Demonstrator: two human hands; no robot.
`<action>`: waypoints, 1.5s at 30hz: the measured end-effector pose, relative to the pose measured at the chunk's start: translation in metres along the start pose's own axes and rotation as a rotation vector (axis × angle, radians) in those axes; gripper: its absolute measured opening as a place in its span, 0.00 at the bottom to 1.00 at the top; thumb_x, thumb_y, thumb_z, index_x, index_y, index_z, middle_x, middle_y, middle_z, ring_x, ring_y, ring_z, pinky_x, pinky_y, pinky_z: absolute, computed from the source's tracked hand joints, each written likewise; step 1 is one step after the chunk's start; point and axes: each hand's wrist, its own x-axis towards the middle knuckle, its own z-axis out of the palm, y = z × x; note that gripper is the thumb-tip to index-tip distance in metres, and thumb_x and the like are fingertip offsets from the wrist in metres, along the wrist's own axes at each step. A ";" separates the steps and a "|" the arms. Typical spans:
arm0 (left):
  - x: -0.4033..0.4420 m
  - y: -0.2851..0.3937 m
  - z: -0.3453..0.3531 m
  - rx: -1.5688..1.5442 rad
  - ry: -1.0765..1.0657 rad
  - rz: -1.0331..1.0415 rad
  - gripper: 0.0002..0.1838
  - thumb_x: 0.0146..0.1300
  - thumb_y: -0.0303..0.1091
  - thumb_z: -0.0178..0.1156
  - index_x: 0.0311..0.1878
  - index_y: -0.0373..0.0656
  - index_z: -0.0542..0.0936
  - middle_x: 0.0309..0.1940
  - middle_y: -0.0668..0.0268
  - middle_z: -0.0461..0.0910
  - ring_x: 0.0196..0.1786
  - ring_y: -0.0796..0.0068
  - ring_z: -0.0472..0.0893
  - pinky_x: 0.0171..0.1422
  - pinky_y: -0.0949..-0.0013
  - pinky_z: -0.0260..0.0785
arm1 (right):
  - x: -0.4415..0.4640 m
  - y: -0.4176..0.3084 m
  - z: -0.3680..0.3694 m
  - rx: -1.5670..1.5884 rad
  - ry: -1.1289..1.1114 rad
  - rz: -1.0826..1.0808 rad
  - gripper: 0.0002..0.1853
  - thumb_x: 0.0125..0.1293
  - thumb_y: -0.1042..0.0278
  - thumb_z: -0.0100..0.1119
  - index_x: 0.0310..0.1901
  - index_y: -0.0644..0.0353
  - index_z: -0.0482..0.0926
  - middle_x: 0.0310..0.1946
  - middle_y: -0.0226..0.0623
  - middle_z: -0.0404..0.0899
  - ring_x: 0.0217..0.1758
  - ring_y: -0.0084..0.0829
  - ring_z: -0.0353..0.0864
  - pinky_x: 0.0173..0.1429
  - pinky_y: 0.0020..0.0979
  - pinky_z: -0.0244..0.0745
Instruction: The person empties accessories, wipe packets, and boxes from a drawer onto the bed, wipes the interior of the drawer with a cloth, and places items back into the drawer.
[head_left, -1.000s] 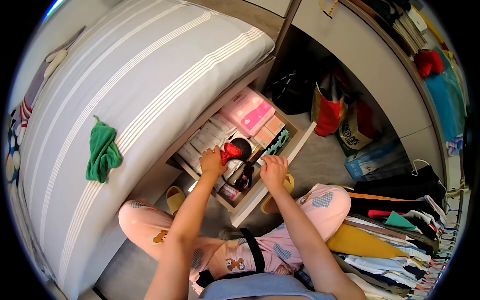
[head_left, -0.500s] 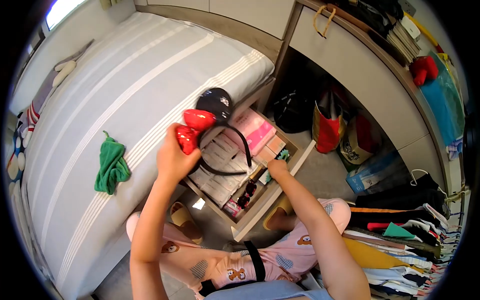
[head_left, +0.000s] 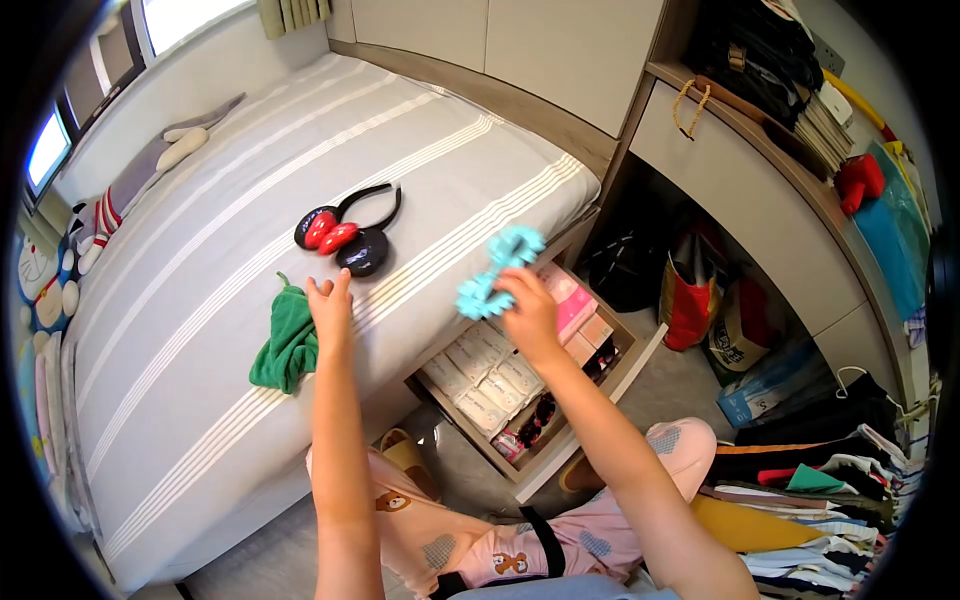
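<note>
A black headband with round ears and a red bow [head_left: 365, 248] lies on the striped bed. Just below it, my left hand [head_left: 331, 305] is raised with its fingers apart and holds nothing. Beside that hand, a green cloth [head_left: 288, 342] rests on the bed. My right hand [head_left: 528, 312] grips turquoise flower-shaped glasses [head_left: 492, 274] above the bed's edge. Under my right forearm, the open drawer [head_left: 540, 480] holds white packets [head_left: 485, 385], a pink package [head_left: 572, 303], small boxes and dark sunglasses [head_left: 540, 415].
Bags [head_left: 690, 305] stand on the floor under the curved cabinet [head_left: 745, 180]. Hanging clothes [head_left: 760, 525] fill the lower right. Plush toys [head_left: 50, 290] lie along the bed's far left side. A slipper [head_left: 405, 460] is on the floor beside the drawer.
The headband has gone from the drawer to the bed, and my left hand has let it go. My right hand has lifted the turquoise glasses from the drawer. The view has shifted.
</note>
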 end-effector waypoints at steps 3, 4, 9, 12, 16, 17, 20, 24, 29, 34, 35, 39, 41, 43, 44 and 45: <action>-0.016 0.001 0.008 0.214 0.075 0.230 0.34 0.57 0.29 0.57 0.64 0.33 0.55 0.59 0.47 0.62 0.60 0.61 0.67 0.60 0.65 0.62 | 0.024 -0.018 0.048 0.197 -0.081 0.031 0.26 0.47 0.86 0.48 0.52 0.59 0.71 0.56 0.41 0.67 0.51 0.39 0.75 0.50 0.33 0.72; -0.025 0.007 0.009 0.208 0.068 0.327 0.31 0.57 0.28 0.56 0.63 0.34 0.58 0.58 0.49 0.63 0.59 0.61 0.67 0.59 0.65 0.63 | 0.024 -0.021 0.057 0.259 -0.102 0.066 0.29 0.48 0.86 0.47 0.56 0.59 0.68 0.59 0.42 0.64 0.51 0.38 0.75 0.51 0.32 0.72; -0.071 0.003 0.019 0.016 -0.107 0.548 0.09 0.57 0.19 0.46 0.39 0.37 0.72 0.34 0.66 0.74 0.36 0.79 0.73 0.40 0.78 0.66 | -0.030 0.011 0.032 0.136 0.022 0.036 0.27 0.53 0.85 0.45 0.58 0.60 0.66 0.58 0.42 0.65 0.45 0.32 0.79 0.48 0.28 0.74; -0.111 -0.022 0.032 0.164 -0.362 0.505 0.08 0.55 0.17 0.44 0.29 0.37 0.74 0.24 0.67 0.72 0.27 0.80 0.71 0.33 0.79 0.64 | -0.083 0.074 -0.010 -0.214 -0.093 0.166 0.17 0.54 0.81 0.50 0.47 0.62 0.74 0.42 0.44 0.77 0.41 0.38 0.79 0.45 0.31 0.73; -0.158 -0.096 0.052 0.699 -1.074 0.203 0.09 0.56 0.24 0.51 0.40 0.36 0.77 0.31 0.60 0.80 0.32 0.72 0.78 0.38 0.70 0.70 | -0.133 0.127 -0.074 -0.715 -0.319 0.324 0.09 0.50 0.74 0.54 0.31 0.58 0.82 0.30 0.40 0.81 0.41 0.38 0.77 0.60 0.42 0.61; -0.168 -0.122 0.053 0.855 -1.225 0.011 0.12 0.54 0.28 0.54 0.42 0.37 0.77 0.32 0.59 0.80 0.31 0.68 0.79 0.39 0.68 0.70 | -0.141 0.132 -0.085 -0.840 -0.335 0.343 0.09 0.49 0.74 0.53 0.31 0.56 0.83 0.29 0.38 0.81 0.42 0.37 0.77 0.63 0.44 0.57; -0.197 -0.204 0.054 1.007 -1.332 0.106 0.15 0.52 0.32 0.56 0.44 0.37 0.76 0.32 0.55 0.80 0.36 0.58 0.80 0.43 0.62 0.71 | -0.163 0.151 -0.098 -0.999 -0.554 0.496 0.11 0.47 0.74 0.54 0.32 0.54 0.83 0.30 0.37 0.81 0.43 0.36 0.77 0.64 0.47 0.56; -0.235 -0.257 0.075 1.248 -1.348 0.007 0.21 0.52 0.37 0.59 0.45 0.32 0.72 0.40 0.47 0.77 0.44 0.52 0.78 0.49 0.58 0.71 | -0.174 0.159 -0.094 -0.936 -0.371 0.417 0.04 0.46 0.70 0.54 0.24 0.55 0.80 0.25 0.37 0.80 0.37 0.36 0.78 0.61 0.43 0.59; -0.260 -0.341 0.083 1.481 -1.083 0.002 0.29 0.51 0.36 0.62 0.54 0.39 0.62 0.48 0.46 0.71 0.45 0.50 0.78 0.48 0.57 0.72 | -0.159 0.155 -0.094 -1.004 -0.861 0.588 0.07 0.53 0.69 0.51 0.30 0.51 0.81 0.30 0.35 0.81 0.38 0.33 0.79 0.50 0.39 0.63; -0.247 -0.330 0.084 1.400 -1.209 -0.167 0.25 0.45 0.40 0.66 0.47 0.41 0.74 0.43 0.49 0.76 0.45 0.55 0.79 0.47 0.58 0.73 | -0.159 0.169 -0.086 -1.025 -1.084 0.584 0.14 0.61 0.69 0.43 0.47 0.51 0.75 0.41 0.34 0.79 0.45 0.34 0.77 0.50 0.47 0.59; -0.242 -0.329 0.084 1.382 -1.278 -0.217 0.24 0.44 0.42 0.66 0.45 0.41 0.76 0.42 0.50 0.78 0.45 0.56 0.79 0.47 0.59 0.73 | -0.159 0.171 -0.084 -1.032 -1.115 0.578 0.15 0.62 0.68 0.42 0.49 0.51 0.74 0.42 0.34 0.79 0.47 0.35 0.76 0.51 0.48 0.58; -0.234 -0.308 0.083 1.251 -1.222 -0.231 0.22 0.43 0.43 0.64 0.41 0.41 0.79 0.36 0.51 0.80 0.41 0.58 0.80 0.47 0.62 0.71 | -0.149 0.185 -0.077 -1.069 -1.258 0.635 0.19 0.59 0.66 0.46 0.54 0.48 0.71 0.43 0.35 0.77 0.50 0.34 0.74 0.55 0.45 0.57; -0.226 -0.301 0.082 1.046 -1.218 -0.286 0.21 0.45 0.41 0.63 0.40 0.36 0.77 0.30 0.55 0.80 0.35 0.64 0.80 0.41 0.65 0.71 | -0.150 0.187 -0.076 -1.064 -1.214 0.642 0.19 0.59 0.67 0.47 0.53 0.48 0.71 0.45 0.36 0.77 0.51 0.34 0.74 0.56 0.45 0.57; -0.211 -0.292 0.084 0.776 -1.125 -0.547 0.18 0.44 0.39 0.63 0.37 0.38 0.78 0.25 0.61 0.79 0.30 0.69 0.78 0.38 0.68 0.70 | -0.154 0.188 -0.075 -1.032 -1.199 0.665 0.19 0.58 0.67 0.48 0.53 0.48 0.70 0.46 0.37 0.76 0.52 0.35 0.74 0.56 0.45 0.58; -0.201 -0.270 0.091 0.823 -1.194 -0.536 0.17 0.43 0.38 0.63 0.36 0.38 0.78 0.23 0.62 0.78 0.28 0.71 0.77 0.38 0.68 0.70 | -0.156 0.190 -0.073 -1.003 -1.201 0.686 0.20 0.57 0.68 0.49 0.53 0.48 0.70 0.47 0.37 0.76 0.52 0.36 0.74 0.56 0.46 0.58; -0.189 -0.252 0.098 0.868 -1.262 -0.519 0.16 0.42 0.36 0.64 0.35 0.37 0.78 0.21 0.64 0.77 0.27 0.73 0.76 0.38 0.69 0.70 | -0.156 0.193 -0.071 -0.977 -1.199 0.704 0.20 0.57 0.69 0.49 0.53 0.48 0.70 0.47 0.38 0.75 0.53 0.36 0.74 0.56 0.46 0.59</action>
